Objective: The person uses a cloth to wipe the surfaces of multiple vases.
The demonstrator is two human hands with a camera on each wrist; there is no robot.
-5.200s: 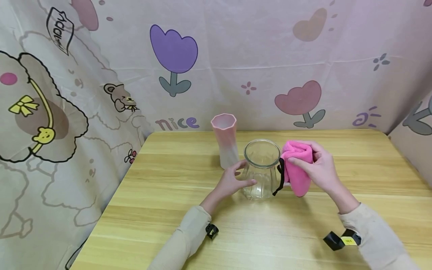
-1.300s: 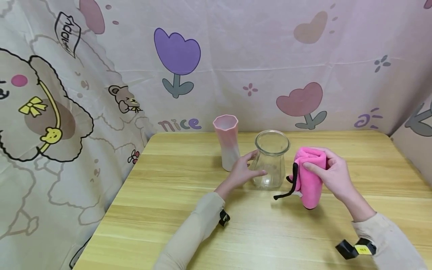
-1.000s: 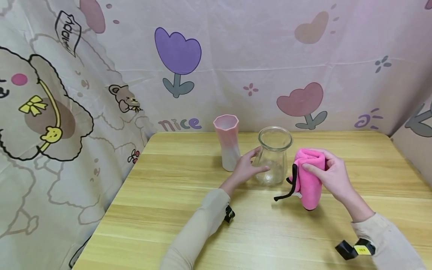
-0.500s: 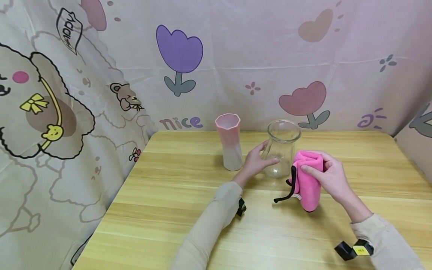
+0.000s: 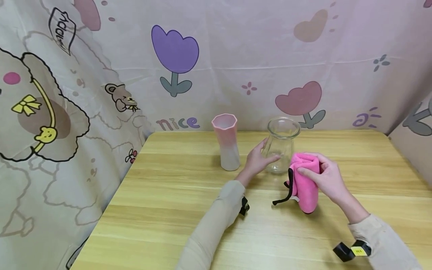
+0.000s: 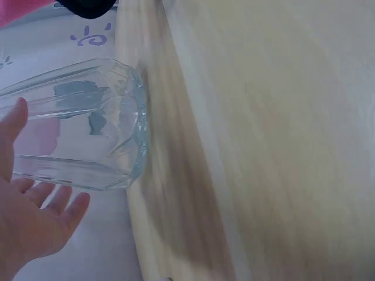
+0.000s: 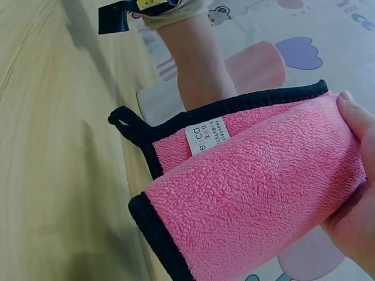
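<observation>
Glass jar (image 5: 285,147) — upright, pink cloth (image 5: 306,184) beside it, pink-white vase (image 5: 227,144) apart.

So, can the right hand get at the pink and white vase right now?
Probably not: the right hand is holding the pink towel, and the glass jar and left hand lie between it and the vase.

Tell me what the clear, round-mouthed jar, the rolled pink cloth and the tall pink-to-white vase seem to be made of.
Clear jar: probably glass, glossy; it is see-through, thick-rimmed, with bright highlights.
Pink cloth: matte terry-like fabric, fibre unclear; fuzzy pile shows up close.
Pink-to-white vase: ceramic or plastic, low sheen; its facets look rigid but don't settle which.
</observation>
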